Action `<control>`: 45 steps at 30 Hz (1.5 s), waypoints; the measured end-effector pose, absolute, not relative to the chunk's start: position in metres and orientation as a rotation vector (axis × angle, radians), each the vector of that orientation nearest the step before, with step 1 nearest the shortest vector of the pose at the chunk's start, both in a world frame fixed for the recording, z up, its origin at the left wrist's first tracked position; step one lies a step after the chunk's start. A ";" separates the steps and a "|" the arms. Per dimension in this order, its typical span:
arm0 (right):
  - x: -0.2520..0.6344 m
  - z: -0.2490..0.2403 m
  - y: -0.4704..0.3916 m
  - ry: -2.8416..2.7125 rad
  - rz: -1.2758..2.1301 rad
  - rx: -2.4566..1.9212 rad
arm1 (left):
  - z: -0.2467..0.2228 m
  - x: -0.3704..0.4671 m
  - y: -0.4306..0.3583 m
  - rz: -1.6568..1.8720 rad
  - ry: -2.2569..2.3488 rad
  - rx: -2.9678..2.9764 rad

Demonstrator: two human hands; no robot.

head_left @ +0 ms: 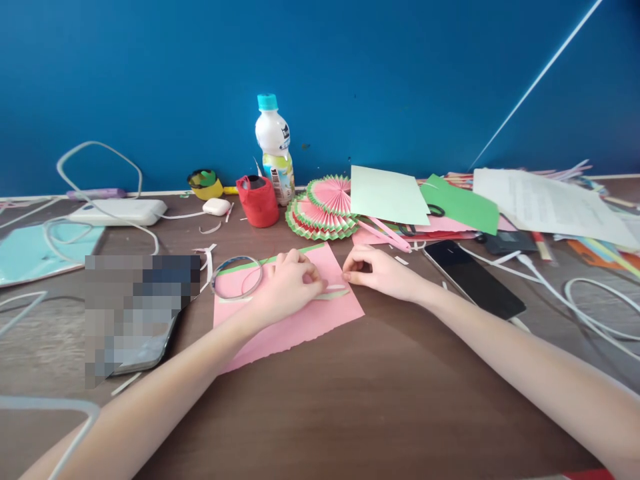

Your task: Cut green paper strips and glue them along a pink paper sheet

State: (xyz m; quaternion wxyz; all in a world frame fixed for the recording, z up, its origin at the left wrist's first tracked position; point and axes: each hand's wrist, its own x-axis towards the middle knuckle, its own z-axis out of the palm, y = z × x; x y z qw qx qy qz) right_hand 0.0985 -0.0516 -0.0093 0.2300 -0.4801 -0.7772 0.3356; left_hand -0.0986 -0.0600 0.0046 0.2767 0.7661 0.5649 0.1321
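A sheet of pink paper [280, 331] with a green band along its far edge lies on the desk. My left hand [293, 283] rests on it, fingers curled and thumb pressed to the fingertips at the left end of a thin pale strip [334, 291]. Just beyond the sheet's right edge, my right hand [375, 270] has thumb and forefinger together in a pinch. Whatever may be between those fingertips is too small to make out. A roll of clear tape [214, 283] lies on the sheet's left side, partly behind my left hand.
Behind the sheet are a pink-and-green pleated paper fan [325, 213], a red roll [257, 203] and a bottle [275, 150]. Phones flank my arms, one dark [475, 277] at right, another [150, 333] at left. Papers [545, 200] and white cables [590, 323] crowd the right.
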 end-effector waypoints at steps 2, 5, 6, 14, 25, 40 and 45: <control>0.099 -0.009 -0.051 -2.144 0.946 -1.333 | 0.005 -0.098 -0.060 0.359 1.519 2.043; 0.099 -0.008 -0.052 -2.147 0.966 -1.354 | 0.006 -0.097 -0.061 0.364 1.505 2.002; 0.099 -0.008 -0.052 -2.148 0.970 -1.358 | 0.006 -0.097 -0.061 0.367 1.495 1.984; 0.102 -0.007 -0.050 -2.209 0.975 -1.313 | 0.003 -0.095 -0.061 0.344 1.424 1.951; 0.102 -0.008 -0.050 -2.231 0.971 -1.313 | 0.003 -0.094 -0.062 0.329 1.406 1.973; 0.102 -0.009 -0.051 -2.259 0.960 -1.297 | 0.001 -0.093 -0.063 0.268 1.447 2.089; 0.102 -0.009 -0.051 -2.267 0.950 -1.298 | -0.001 -0.095 -0.062 0.277 1.441 2.104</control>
